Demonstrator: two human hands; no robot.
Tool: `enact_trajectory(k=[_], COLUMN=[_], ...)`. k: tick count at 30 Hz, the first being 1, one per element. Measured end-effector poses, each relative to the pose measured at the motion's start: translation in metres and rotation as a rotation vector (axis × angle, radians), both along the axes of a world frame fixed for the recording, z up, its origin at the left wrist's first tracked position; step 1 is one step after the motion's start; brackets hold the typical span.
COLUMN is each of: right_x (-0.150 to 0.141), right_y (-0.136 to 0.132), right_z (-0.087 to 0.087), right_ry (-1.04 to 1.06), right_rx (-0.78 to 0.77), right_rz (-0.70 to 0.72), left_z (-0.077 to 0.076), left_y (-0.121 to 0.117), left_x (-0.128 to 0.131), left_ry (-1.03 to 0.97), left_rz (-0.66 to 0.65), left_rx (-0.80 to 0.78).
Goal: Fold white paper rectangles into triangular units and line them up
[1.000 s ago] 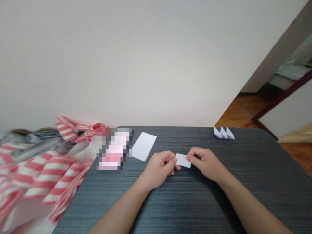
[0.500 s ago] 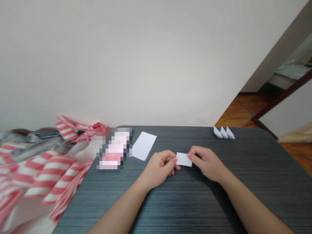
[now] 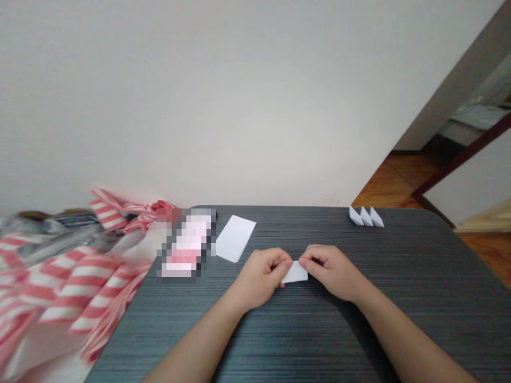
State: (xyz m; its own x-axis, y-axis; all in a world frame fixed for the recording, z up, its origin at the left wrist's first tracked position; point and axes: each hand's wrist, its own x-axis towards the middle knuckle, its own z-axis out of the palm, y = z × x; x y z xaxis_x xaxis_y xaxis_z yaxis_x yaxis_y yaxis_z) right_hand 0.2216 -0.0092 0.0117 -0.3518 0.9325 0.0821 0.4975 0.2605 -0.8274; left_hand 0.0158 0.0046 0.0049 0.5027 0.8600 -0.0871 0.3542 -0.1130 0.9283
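Note:
A small white piece of paper (image 3: 296, 272) is pinched between my two hands, above the middle of the dark table. My left hand (image 3: 265, 277) grips its left side with thumb and forefinger. The thumb and fingertips of my right hand (image 3: 332, 270) close on its upper right corner. Both thumbs come close together along the paper's far edge, and the fingertips behind it are hidden. Larger white sheets of paper (image 3: 235, 239) lie beyond my left hand. Three small folded white paper pieces (image 3: 366, 217) stand in a row toward the far right edge.
A pixelated, phone-like flat object (image 3: 187, 243) lies at the table's left. Red-and-white striped cloth (image 3: 83, 282) is heaped beside the dark wood-grain table (image 3: 279, 340). A pale wall (image 3: 255, 106) rises behind the far edge, and wooden floor (image 3: 383, 183) shows at right.
My right hand has moved slightly left and nearer my left hand. The small paper has shifted down and left and turned, its lower part now hanging below the thumbs.

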Motion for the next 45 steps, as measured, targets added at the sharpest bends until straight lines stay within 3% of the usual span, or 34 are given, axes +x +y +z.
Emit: enact_trajectory(k=[5, 23, 36, 45], right_x=[0.0009, -0.0049, 0.0029, 0.0033], right_y=[0.0, -0.0029, 0.0001, -0.0001], right_z=[-0.0009, 0.0033, 0.0008, -0.0003], right_ry=[0.027, -0.02, -0.023, 0.005], right_rx=[0.009, 0.117, 0.069, 0.024], right_rz=[-0.031, 0.043, -0.042, -0.071], left_z=[0.0005, 0.0058, 0.0018, -0.0015], left_y=[0.0001, 0.0014, -0.0006, 0.0], left_x=[0.0006, -0.001, 0.003, 0.0016], left_ry=[-0.02, 0.044, -0.057, -0.077], left_rz=[0.003, -0.052, 0.034, 0.064], left_rx=[-0.017, 0.156, -0.08, -0.112])
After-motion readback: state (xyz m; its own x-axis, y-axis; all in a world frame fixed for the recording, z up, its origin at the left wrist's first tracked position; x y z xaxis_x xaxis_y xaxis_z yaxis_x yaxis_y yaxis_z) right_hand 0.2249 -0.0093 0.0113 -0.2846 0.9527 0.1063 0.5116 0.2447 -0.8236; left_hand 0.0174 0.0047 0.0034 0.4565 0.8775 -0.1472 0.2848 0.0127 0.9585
